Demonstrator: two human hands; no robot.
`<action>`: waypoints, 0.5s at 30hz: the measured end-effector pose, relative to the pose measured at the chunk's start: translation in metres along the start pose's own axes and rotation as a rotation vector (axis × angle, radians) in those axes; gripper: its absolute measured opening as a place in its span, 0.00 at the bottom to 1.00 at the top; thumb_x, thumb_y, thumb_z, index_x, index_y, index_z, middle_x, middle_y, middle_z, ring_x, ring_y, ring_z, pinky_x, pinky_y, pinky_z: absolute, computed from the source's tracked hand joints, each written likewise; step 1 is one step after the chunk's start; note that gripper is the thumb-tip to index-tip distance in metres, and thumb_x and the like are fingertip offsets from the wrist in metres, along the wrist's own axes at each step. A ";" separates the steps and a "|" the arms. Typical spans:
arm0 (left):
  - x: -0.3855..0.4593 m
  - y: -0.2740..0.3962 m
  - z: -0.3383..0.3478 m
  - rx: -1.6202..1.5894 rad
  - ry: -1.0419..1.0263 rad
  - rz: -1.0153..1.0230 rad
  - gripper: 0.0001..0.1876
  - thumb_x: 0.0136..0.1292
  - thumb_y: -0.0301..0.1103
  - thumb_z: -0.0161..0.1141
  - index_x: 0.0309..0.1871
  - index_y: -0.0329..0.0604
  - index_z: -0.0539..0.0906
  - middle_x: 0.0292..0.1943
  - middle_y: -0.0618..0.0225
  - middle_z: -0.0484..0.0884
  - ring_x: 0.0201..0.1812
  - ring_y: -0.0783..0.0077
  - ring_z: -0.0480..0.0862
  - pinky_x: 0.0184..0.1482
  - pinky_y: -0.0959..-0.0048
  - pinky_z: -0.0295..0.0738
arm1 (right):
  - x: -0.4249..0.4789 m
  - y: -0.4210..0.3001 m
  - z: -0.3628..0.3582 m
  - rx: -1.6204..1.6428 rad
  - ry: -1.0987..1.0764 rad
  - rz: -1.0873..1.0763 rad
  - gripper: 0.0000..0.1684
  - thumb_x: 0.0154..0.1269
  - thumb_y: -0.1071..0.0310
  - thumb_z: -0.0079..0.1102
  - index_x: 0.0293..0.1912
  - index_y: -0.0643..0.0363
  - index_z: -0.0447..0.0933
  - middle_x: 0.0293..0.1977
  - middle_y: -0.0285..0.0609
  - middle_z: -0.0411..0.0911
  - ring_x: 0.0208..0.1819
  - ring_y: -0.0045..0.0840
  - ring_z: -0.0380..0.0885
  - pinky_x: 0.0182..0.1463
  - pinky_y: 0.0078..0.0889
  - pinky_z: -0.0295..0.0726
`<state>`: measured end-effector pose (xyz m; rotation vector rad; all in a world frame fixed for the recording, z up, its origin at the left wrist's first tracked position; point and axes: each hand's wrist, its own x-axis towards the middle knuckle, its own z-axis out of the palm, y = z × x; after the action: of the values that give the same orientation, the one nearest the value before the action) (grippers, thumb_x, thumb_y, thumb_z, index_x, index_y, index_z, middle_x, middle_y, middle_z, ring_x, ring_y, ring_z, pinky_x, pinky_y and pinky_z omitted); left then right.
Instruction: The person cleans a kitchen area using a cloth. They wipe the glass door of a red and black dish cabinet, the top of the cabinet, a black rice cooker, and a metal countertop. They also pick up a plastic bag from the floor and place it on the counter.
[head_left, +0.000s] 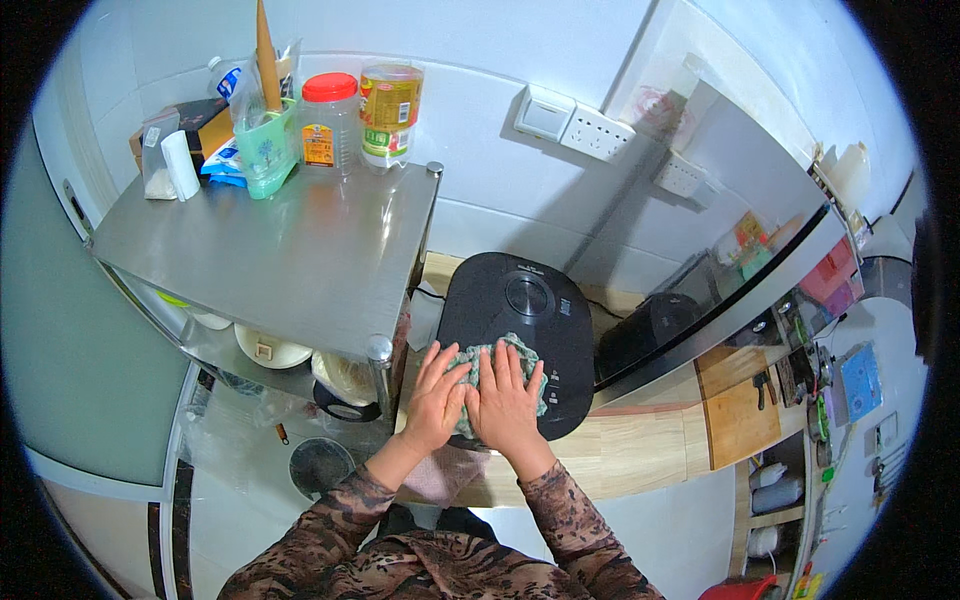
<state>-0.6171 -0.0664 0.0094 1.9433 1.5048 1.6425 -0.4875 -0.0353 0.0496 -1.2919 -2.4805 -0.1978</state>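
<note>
A green and white patterned cloth (529, 349) lies bunched on the lid of a black rice cooker (495, 285). My left hand (437, 397) rests at the cloth's left edge with its fingers spread. Beside it, my right hand (507, 397) presses flat on the cloth, fingers apart, and the two thumbs nearly meet. Neither hand grips anything. The part of the cloth under my palms is hidden. A round dial (527, 295) shows on the lid beyond the cloth. Below the cooker's front edge hangs a pinkish cloth (442, 476).
At the left stands a steel shelf (300, 240) bearing a red-lidded plastic jar (330, 124), a green plastic holder (267, 150) and bags. A dark glossy panel (720, 255) rises right of the cooker. Further right, a wooden cutting board (735, 420) lies on the wood-grain counter (637, 450).
</note>
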 end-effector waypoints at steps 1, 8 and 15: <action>0.005 -0.008 0.000 -0.115 0.026 -0.074 0.17 0.67 0.35 0.44 0.52 0.35 0.76 0.62 0.51 0.65 0.65 0.52 0.61 0.65 0.59 0.55 | 0.008 -0.003 0.003 -0.002 0.000 -0.006 0.32 0.64 0.51 0.44 0.59 0.64 0.65 0.62 0.55 0.59 0.65 0.43 0.55 0.66 0.61 0.42; 0.031 -0.055 0.005 -0.715 0.036 -0.486 0.30 0.73 0.51 0.28 0.66 0.36 0.59 0.65 0.59 0.63 0.67 0.67 0.59 0.67 0.71 0.50 | 0.079 -0.011 0.042 0.064 -0.057 0.001 0.33 0.66 0.49 0.40 0.63 0.60 0.61 0.65 0.54 0.54 0.68 0.41 0.51 0.66 0.59 0.45; 0.000 -0.080 0.027 -0.732 0.025 -0.481 0.29 0.73 0.48 0.29 0.69 0.37 0.53 0.69 0.58 0.55 0.70 0.64 0.53 0.69 0.70 0.46 | 0.092 -0.023 0.044 -0.043 -0.123 0.002 0.31 0.63 0.53 0.43 0.64 0.52 0.60 0.65 0.60 0.51 0.68 0.49 0.50 0.66 0.60 0.47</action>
<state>-0.6403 -0.0173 -0.0555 1.0817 1.0351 1.6575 -0.5646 0.0341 0.0422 -1.3622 -2.5910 -0.1762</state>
